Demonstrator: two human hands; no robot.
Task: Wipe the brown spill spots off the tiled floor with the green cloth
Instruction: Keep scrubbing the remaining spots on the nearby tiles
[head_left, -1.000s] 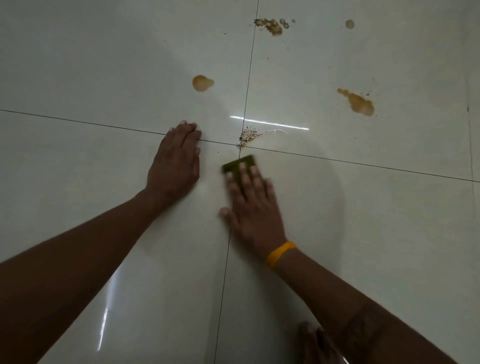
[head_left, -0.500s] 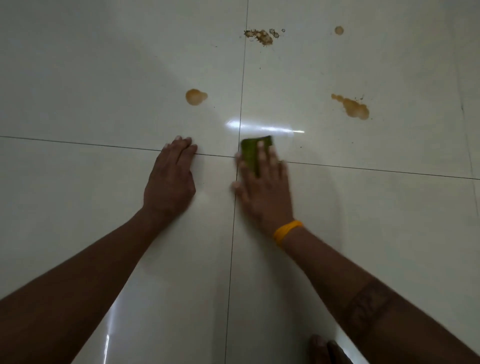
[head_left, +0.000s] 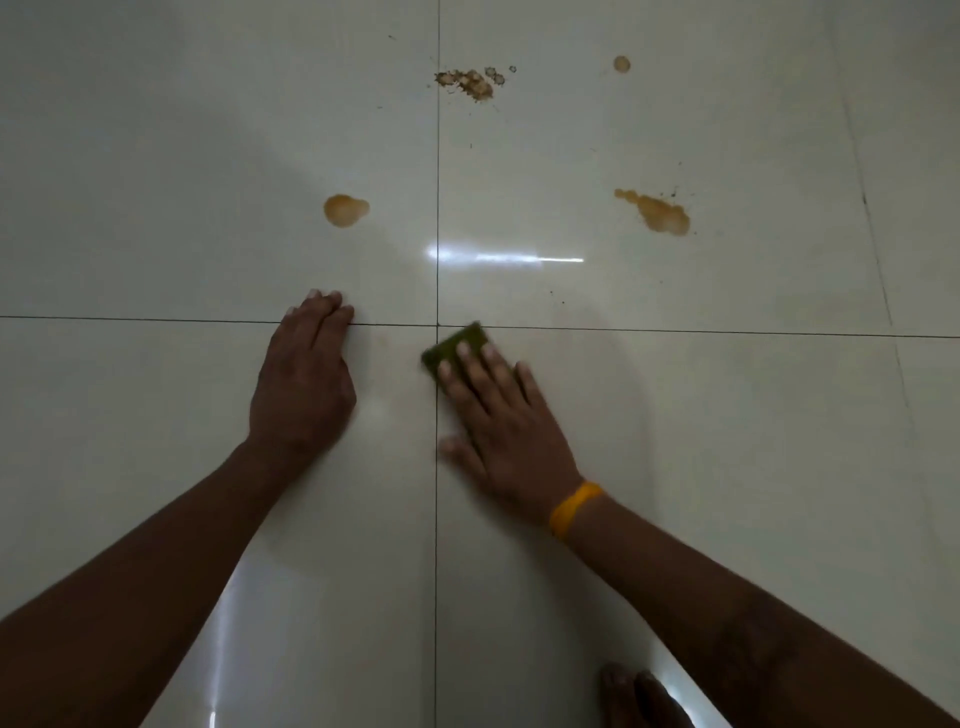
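Observation:
My right hand (head_left: 501, 410) presses the green cloth (head_left: 451, 347) flat on the pale tiled floor (head_left: 156, 156), just below the crossing of the grout lines; only the cloth's far end shows past my fingers. My left hand (head_left: 304, 384) lies flat on the floor to its left, fingers together, holding nothing. Beyond the hands are brown spill spots: a round one (head_left: 345, 209) on the left tile, an elongated one (head_left: 657, 213) on the right, a crumbly patch (head_left: 470, 82) by the far grout line and a small dot (head_left: 622, 64).
A yellow band (head_left: 574, 506) circles my right wrist. Toes of a foot (head_left: 641, 699) show at the bottom edge. A bright light reflection (head_left: 506, 257) lies on the tile ahead of the cloth.
My right hand pushed the cloth forward over the speckled spot at the grout crossing and has pulled it back toward me. That spot is gone. The left hand stayed planted.

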